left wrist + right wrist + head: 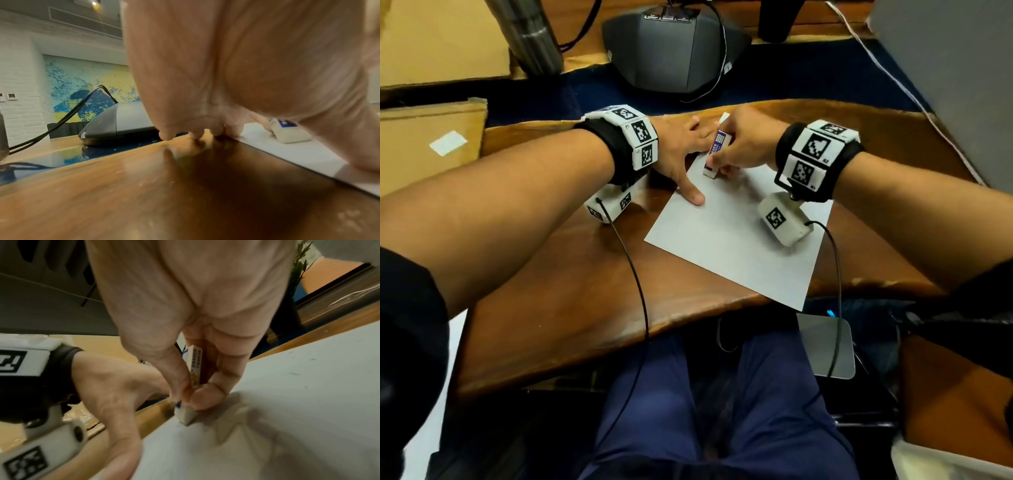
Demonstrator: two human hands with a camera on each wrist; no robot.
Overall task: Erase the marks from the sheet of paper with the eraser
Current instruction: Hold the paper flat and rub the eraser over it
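Note:
A white sheet of paper [736,236] lies tilted on the wooden table [558,284]. My right hand [739,144] pinches a white eraser [715,152] in a printed sleeve, held steeply with its bare tip [186,416] pressed on the paper near the left edge. My left hand [681,161] lies flat with fingers spread, the thumb [693,197] pressing the sheet's left edge and the fingertips [218,131] on the table and the paper's far corner. Faint small marks [294,374] show on the paper in the right wrist view.
A dark grey conference phone [674,51] with cables stands beyond the table's far edge. Cardboard boxes [428,137] sit at the left. A grey panel [955,68] rises at the right. A phone [825,346] rests near my lap, under the table's front edge.

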